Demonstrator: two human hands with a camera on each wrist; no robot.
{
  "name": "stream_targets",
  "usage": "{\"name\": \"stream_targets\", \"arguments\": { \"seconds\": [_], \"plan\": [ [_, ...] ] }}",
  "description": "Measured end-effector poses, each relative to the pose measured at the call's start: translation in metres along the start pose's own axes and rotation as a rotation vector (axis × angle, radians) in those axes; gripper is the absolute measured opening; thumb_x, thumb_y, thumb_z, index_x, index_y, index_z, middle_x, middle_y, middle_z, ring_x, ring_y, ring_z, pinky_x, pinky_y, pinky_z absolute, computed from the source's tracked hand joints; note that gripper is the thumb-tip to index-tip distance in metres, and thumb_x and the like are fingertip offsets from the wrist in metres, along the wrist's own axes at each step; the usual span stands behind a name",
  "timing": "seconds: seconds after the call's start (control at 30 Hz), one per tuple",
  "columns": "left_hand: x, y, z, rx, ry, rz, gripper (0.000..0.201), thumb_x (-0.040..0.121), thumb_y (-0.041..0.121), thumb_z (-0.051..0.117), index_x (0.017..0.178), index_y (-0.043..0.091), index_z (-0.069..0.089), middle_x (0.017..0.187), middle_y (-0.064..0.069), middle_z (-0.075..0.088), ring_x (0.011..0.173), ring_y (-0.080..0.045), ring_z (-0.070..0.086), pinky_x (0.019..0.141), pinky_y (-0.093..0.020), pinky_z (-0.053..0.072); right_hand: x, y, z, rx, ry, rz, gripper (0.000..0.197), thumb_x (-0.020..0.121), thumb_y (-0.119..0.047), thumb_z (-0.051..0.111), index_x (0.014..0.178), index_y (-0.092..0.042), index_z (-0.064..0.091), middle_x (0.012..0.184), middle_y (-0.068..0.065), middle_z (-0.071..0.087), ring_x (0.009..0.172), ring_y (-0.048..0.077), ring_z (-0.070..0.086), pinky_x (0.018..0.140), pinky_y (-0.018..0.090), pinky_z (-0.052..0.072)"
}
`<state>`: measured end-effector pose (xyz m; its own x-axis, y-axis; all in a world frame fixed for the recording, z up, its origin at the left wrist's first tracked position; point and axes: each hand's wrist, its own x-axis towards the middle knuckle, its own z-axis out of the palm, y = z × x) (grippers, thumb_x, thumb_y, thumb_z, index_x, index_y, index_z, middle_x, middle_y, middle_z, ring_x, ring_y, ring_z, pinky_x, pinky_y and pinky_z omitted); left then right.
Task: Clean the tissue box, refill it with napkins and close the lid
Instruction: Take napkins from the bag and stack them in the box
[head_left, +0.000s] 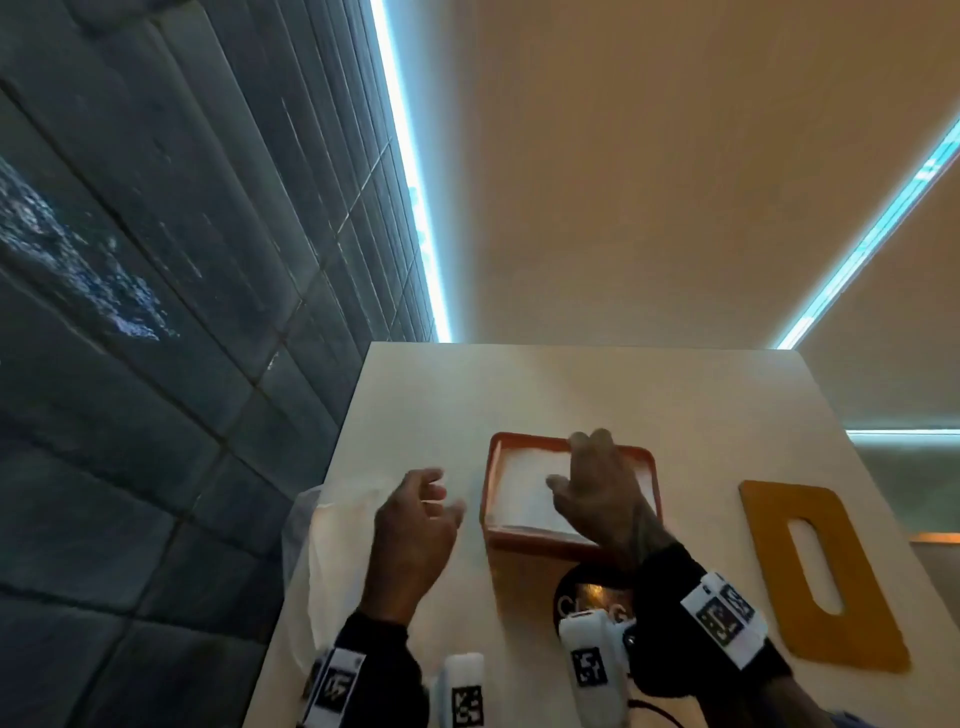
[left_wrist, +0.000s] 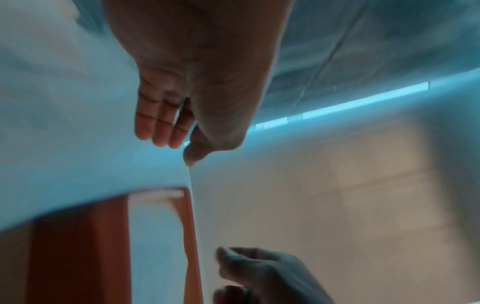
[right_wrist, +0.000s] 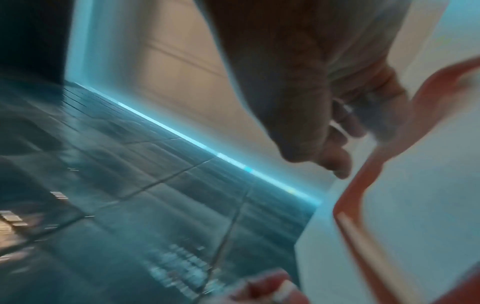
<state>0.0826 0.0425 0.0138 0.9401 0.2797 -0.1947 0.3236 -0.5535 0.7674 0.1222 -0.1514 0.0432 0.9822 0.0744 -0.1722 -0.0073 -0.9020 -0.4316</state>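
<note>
Right hand (head_left: 597, 499) flat, fingers spread over napkins (head_left: 519, 493) in open tissue box (head_left: 571, 543), seemingly settling them; left hand (head_left: 415, 525) loosely curled, empty; lid (head_left: 821, 577) aside on worktop (head_left: 701, 405).

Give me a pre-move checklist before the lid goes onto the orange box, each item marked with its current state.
1. Napkins fill the tissue box: ok.
2. Lid free on the table, right of the box: ok.
3. Right hand off the stack: not ok, it lies over the napkins.
4. Left hand empty: ok, fingers loosely curled, holding nothing.
5. Napkins lie below the rim: cannot tell.
6. Plastic wrapper away from the box: ok, left of it.
</note>
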Motion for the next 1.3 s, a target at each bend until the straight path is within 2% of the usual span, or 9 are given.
{"name": "stream_targets", "arguments": {
  "seconds": [0.07, 0.2, 0.3, 0.43, 0.67, 0.87, 1.0, 1.1, 1.3],
  "plan": [
    [-0.006, -0.042, -0.030, 0.002, 0.044, -0.206, 0.047, 0.077, 0.015, 0.073, 0.120, 0.011, 0.056, 0.105, -0.009, 0.065, 0.099, -0.025, 0.062, 0.087, -0.033, 0.049, -0.015, -0.042, 0.013, 0.296, -0.094, -0.161, 0.032, 0.091, -0.024, 0.065, 0.118, -0.006, 0.064, 0.107, 0.009, 0.068, 0.089, 0.020, 0.065, 0.076, 0.021, 0.048],
    [-0.009, -0.101, -0.054, 0.070, -0.045, -0.482, 0.064, 0.076, 0.012, 0.074, 0.132, 0.002, 0.044, 0.127, -0.022, 0.055, 0.115, -0.036, 0.054, 0.092, -0.042, 0.047, -0.040, -0.107, 0.073, 0.554, -0.643, -0.211, 0.034, 0.096, -0.018, 0.058, 0.128, -0.006, 0.059, 0.118, 0.014, 0.069, 0.103, 0.024, 0.067, 0.093, 0.033, 0.055],
    [0.002, -0.130, -0.051, 0.132, -0.065, -0.503, 0.066, 0.066, 0.019, 0.077, 0.124, 0.004, 0.049, 0.118, -0.018, 0.060, 0.107, -0.034, 0.057, 0.084, -0.041, 0.051, -0.038, -0.124, 0.110, 0.342, -0.629, -0.199, 0.042, 0.095, -0.015, 0.054, 0.134, 0.000, 0.052, 0.135, 0.018, 0.056, 0.122, 0.031, 0.055, 0.104, 0.036, 0.045],
    [0.024, -0.168, -0.040, 0.181, -0.118, -0.498, 0.077, 0.048, 0.034, 0.068, 0.119, 0.008, 0.053, 0.112, -0.013, 0.065, 0.100, -0.030, 0.061, 0.082, -0.039, 0.053, -0.028, -0.123, 0.128, 0.231, -0.619, -0.092, 0.036, 0.093, -0.011, 0.051, 0.122, 0.009, 0.054, 0.128, 0.026, 0.057, 0.117, 0.039, 0.055, 0.095, 0.037, 0.047],
    [0.052, -0.221, -0.025, -0.073, -0.177, -0.573, 0.071, 0.042, 0.037, 0.073, 0.110, 0.019, 0.062, 0.095, -0.013, 0.073, 0.088, -0.034, 0.068, 0.080, -0.054, 0.057, -0.018, -0.116, 0.152, 0.385, -0.617, 0.103, 0.037, 0.087, -0.010, 0.055, 0.120, 0.006, 0.056, 0.125, 0.021, 0.060, 0.116, 0.035, 0.058, 0.095, 0.035, 0.050],
    [0.026, -0.135, -0.050, -0.055, -0.149, -0.560, 0.035, 0.078, 0.015, 0.063, 0.112, 0.010, 0.057, 0.103, -0.017, 0.067, 0.095, -0.034, 0.062, 0.087, -0.047, 0.053, -0.010, -0.113, 0.167, 0.787, -0.652, 0.332, 0.007, 0.079, -0.004, 0.070, 0.081, -0.005, 0.063, 0.074, 0.007, 0.061, 0.066, 0.021, 0.060, 0.058, 0.029, 0.051],
    [0.023, -0.113, -0.059, -0.144, -0.085, -0.528, 0.018, 0.085, 0.007, 0.054, 0.102, 0.008, 0.060, 0.086, -0.013, 0.065, 0.078, -0.028, 0.062, 0.064, -0.031, 0.051, -0.008, -0.109, 0.169, 0.953, -0.740, 0.381, 0.035, 0.079, -0.013, 0.075, 0.110, -0.001, 0.063, 0.099, 0.015, 0.072, 0.084, 0.030, 0.070, 0.070, 0.038, 0.058],
    [0.028, -0.108, -0.062, -0.245, -0.073, -0.545, 0.020, 0.085, 0.008, 0.056, 0.105, 0.006, 0.059, 0.090, -0.017, 0.066, 0.084, -0.035, 0.064, 0.075, -0.046, 0.057, -0.011, -0.105, 0.168, 1.133, -0.819, 0.475, 0.050, 0.078, -0.015, 0.078, 0.122, -0.002, 0.059, 0.113, 0.017, 0.071, 0.100, 0.034, 0.070, 0.084, 0.048, 0.059],
    [0.031, -0.104, -0.068, -0.417, -0.074, -0.545, 0.028, 0.092, 0.012, 0.056, 0.117, -0.002, 0.054, 0.104, -0.024, 0.066, 0.089, -0.038, 0.065, 0.077, -0.049, 0.057, -0.005, -0.108, 0.164, 1.423, -0.886, 0.509, 0.042, 0.088, -0.001, 0.064, 0.128, 0.003, 0.052, 0.120, 0.025, 0.066, 0.100, 0.038, 0.067, 0.068, 0.042, 0.060]
  ]
}}
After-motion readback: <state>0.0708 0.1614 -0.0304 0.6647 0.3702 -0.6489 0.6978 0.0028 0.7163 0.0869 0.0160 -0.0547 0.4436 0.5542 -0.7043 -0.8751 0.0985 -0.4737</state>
